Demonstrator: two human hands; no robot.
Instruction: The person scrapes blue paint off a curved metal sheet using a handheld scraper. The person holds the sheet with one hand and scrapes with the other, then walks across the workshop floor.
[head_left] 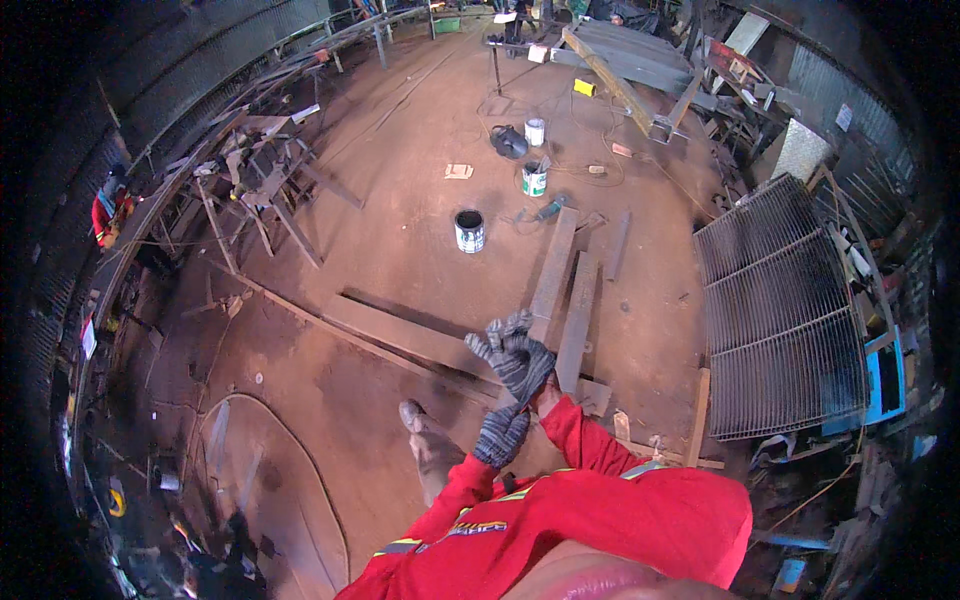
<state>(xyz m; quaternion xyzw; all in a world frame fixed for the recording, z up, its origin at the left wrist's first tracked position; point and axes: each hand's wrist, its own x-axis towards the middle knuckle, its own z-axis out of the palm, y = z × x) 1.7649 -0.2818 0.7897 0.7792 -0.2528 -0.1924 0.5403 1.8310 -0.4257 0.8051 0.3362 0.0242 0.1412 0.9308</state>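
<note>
Both my hands wear grey-and-black striped knit gloves and meet in front of my red-sleeved chest. My right hand is raised with its fingers stretched out and apart, holding nothing. Bare skin shows between its glove and the red sleeve. Just below it, my left hand is closed at the right glove's cuff, its fingertips partly hidden there. Beyond the hands, long steel beams and a brown flat beam lie on the floor.
An open paint can stands ahead, with a second can and a white bucket farther off. A teal power tool lies nearby. At right leans a metal grating; at left, trestles and a curved hose.
</note>
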